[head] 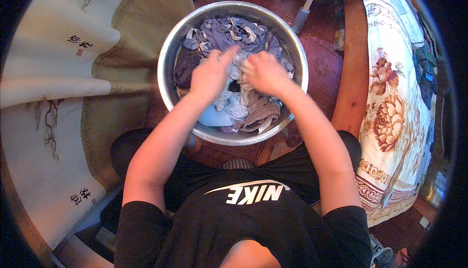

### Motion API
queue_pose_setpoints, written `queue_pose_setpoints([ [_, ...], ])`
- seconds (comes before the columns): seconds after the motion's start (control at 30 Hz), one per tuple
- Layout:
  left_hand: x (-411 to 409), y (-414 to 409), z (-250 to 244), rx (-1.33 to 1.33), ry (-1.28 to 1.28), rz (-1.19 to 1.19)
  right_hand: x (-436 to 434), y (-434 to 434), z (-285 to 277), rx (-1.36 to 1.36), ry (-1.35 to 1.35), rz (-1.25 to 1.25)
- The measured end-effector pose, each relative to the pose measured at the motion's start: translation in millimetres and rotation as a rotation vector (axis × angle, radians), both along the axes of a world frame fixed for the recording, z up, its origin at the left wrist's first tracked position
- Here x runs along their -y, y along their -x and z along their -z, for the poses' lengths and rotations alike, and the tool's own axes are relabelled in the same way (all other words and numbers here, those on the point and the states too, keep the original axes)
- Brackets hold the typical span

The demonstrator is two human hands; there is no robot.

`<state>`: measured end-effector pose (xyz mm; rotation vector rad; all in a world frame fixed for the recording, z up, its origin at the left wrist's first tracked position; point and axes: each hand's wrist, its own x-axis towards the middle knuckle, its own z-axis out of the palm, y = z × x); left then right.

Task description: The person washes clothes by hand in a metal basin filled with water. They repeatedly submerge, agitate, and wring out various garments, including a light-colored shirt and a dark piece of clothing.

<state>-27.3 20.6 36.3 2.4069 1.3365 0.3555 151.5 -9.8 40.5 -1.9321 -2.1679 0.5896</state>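
Observation:
A round metal basin [166, 48] stands on the floor between my knees, filled with wet-looking garments. Over its middle, my right hand [266, 71] has its fingers curled onto a pale grey garment [239, 63]. Beside it, my left hand [211, 72] is blurred at the same garment, and whether its fingers grip the cloth is not plain. Bunched purple-grey cloth [223, 30] lies along the far side. At the left is a dark garment [187, 68]. Nearer me are a light blue cloth [215, 116] and a brown ribbed garment [262, 113].
A cream curtain-like cloth [47, 59] with tree patterns hangs on the left. Metal legs [302, 15] of a blue seat stand beyond the basin. At the right, a wooden edge [351, 85] borders a bed-like surface under a floral cover [387, 121]. Reddish patterned flooring [321, 59] lies below.

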Motion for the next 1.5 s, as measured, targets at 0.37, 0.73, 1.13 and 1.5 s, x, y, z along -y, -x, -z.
queue_pose_setpoints([
  [0.37, -20, 1, 27, 0.348, 0.213, -0.189, -26, -29, 18, -0.238, 0.333, -0.106],
  [0.73, 45, -47, -30, 0.508, 0.000, -0.043, -6, 27, 54, -2.231, 0.959, 0.279],
  [1.13, 30, -44, -39, 0.560, 0.163, -0.210, 7, 28, 2, -1.738, 0.556, 0.674],
  [1.5, 22, -21, 31, -0.369, -0.323, 0.264, 20, 8, 54, 0.388, -0.427, -0.107],
])
